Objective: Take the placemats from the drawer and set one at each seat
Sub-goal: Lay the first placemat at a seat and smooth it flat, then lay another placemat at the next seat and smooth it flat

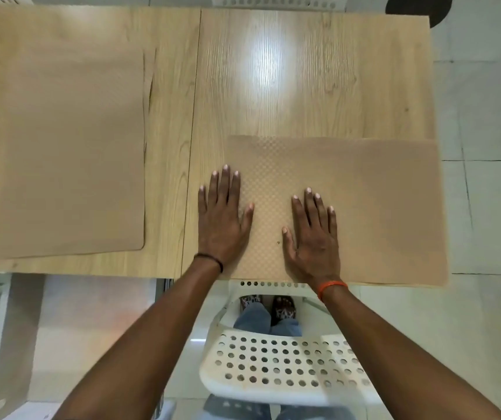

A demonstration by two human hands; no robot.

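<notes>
- Two tan placemats lay on the wooden worktop: the left placemat flat and untouched, the textured right placemat at the near edge, its right end overhanging the worktop's side.
- Your left hand lay flat, fingers straight and spread, across the right placemat's left edge.
- Your right hand pressed flat on that placemat, fingers straight.
- A white perforated chair stood below your arms.
</notes>
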